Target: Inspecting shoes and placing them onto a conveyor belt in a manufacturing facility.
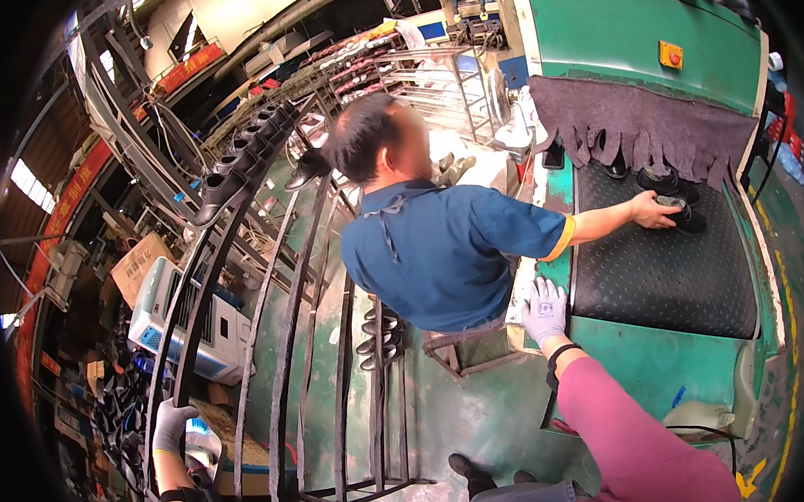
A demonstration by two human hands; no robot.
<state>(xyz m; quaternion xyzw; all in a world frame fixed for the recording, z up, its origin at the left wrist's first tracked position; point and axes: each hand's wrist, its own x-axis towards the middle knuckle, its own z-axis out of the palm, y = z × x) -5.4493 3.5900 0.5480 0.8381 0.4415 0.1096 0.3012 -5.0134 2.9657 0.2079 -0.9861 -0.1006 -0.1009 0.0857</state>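
Both hands wear pale grey knit gloves with black wristbands; the right arm has a pink sleeve.

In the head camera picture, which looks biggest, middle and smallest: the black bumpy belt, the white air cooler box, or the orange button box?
1. Black bumpy belt: the largest as it looks here.
2. White air cooler box: middle, though it sits farther off toward the bent rim, so its real size is unsure.
3. Orange button box: plainly the smallest.

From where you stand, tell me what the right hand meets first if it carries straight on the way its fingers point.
The right hand rests at the black studded conveyor belt edge, fingers pointing up-frame. Likely first: the co-worker's arm, though depth is unclear.
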